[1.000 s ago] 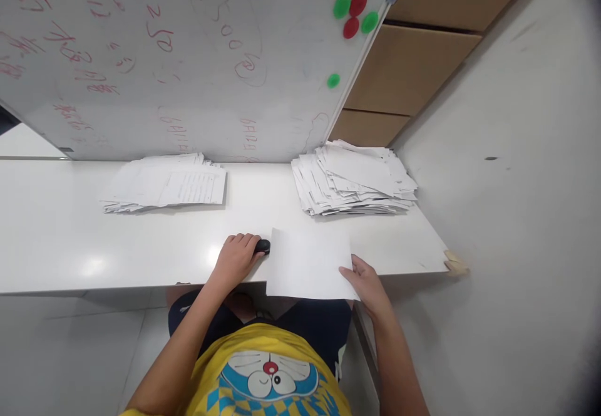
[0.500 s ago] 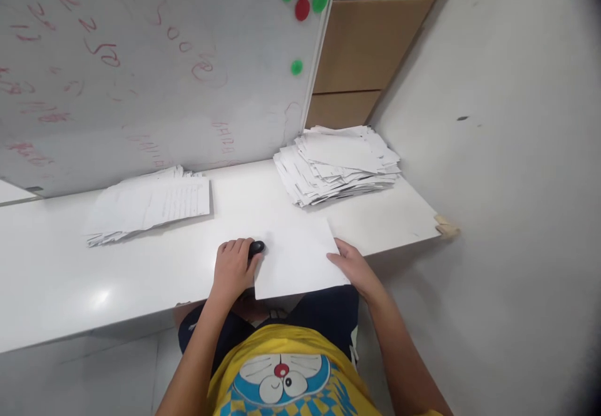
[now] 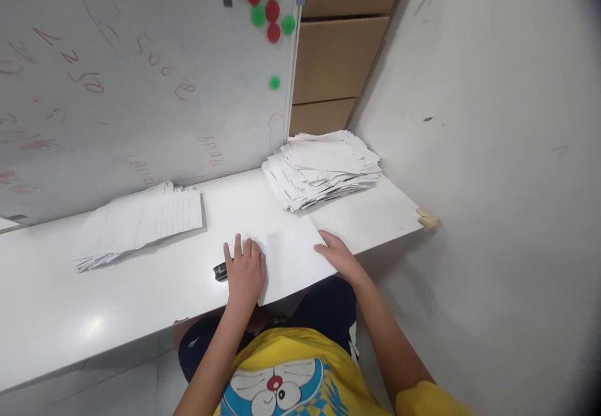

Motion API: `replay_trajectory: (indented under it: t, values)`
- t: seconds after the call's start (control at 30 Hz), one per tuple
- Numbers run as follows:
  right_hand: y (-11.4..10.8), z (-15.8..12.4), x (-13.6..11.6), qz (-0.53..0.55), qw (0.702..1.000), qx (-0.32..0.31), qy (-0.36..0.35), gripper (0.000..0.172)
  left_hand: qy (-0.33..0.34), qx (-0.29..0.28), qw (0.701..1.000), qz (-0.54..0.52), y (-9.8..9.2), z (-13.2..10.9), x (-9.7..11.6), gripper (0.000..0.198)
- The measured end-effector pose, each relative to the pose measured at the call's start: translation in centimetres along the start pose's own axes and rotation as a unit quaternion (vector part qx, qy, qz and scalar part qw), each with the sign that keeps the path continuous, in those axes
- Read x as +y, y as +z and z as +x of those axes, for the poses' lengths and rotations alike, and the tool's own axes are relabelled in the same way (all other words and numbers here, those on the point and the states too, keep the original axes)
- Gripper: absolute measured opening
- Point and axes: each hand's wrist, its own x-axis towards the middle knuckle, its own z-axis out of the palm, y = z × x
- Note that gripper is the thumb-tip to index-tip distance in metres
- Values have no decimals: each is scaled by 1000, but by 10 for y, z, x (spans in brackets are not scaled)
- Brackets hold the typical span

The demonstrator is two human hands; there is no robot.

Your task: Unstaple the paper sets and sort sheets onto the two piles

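A blank white sheet (image 3: 291, 259) lies at the front edge of the white table. My left hand (image 3: 246, 269) rests flat at the sheet's left edge, fingers spread. Just left of that hand, partly covered by it, is a small black object (image 3: 220, 270), which looks like a stapler. My right hand (image 3: 337, 254) pinches the sheet's right edge between thumb and fingers.
A thick, uneven paper stack (image 3: 323, 168) sits at the back right of the table (image 3: 42, 316). A lower pile of printed papers (image 3: 145, 222) lies to the left. Behind stands a whiteboard (image 3: 188, 115) with magnets; brown boxes (image 3: 342, 59) and a wall (image 3: 493, 184) are on the right.
My left hand has let go of the black object and moved onto the sheet's left side, fingers now spread. The black object now lies left of the hand. The camera view has shifted.
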Motion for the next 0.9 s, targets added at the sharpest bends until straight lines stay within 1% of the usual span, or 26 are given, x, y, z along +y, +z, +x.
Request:
replay_trajectory:
  t: [0.1, 0.17, 0.23, 0.3, 0.37, 0.47, 0.53, 0.57, 0.67, 0.73, 0.83, 0.9]
  values:
    - [1, 12, -13, -54, 998, 15, -39, 41, 8, 26, 1000, -6, -2, -3, -6, 33]
    - [-8, 17, -22, -65, 996, 32, -54, 39, 6, 48, 999, -20, 0, -6, -12, 34]
    - [-26, 20, -29, -76, 994, 50, -64, 37, -6, 78, 996, -37, 3, -10, -18, 36]
    - [-50, 25, -35, -75, 992, 74, -69, 37, -17, 109, 993, -45, 5, -16, -21, 34]
    - [-76, 37, -43, -61, 988, 116, -81, 39, -20, 129, 990, -46, 7, -20, -23, 31]
    - [-110, 70, -58, -46, 973, 201, -105, 43, -24, 132, 990, -44, 7, -22, -21, 27]
    - [-125, 100, -69, -60, 964, 234, -110, 43, -25, 125, 991, -47, 6, -22, -20, 26]
    - [-130, 115, -74, -72, 962, 241, -108, 44, -24, 122, 991, -49, 6, -21, -20, 26]
    - [-141, 156, -84, -124, 956, 249, -94, 42, -29, 123, 990, -54, 5, -21, -20, 25]
    - [-144, 175, -84, -175, 946, 262, -80, 41, -36, 127, 990, -55, 5, -22, -21, 25]
    - [-145, 191, -80, -252, 922, 283, -76, 42, -42, 122, 990, -59, 5, -22, -20, 24]
    - [-142, 192, -75, -288, 908, 293, -86, 50, -46, 113, 990, -65, 5, -25, -17, 24]
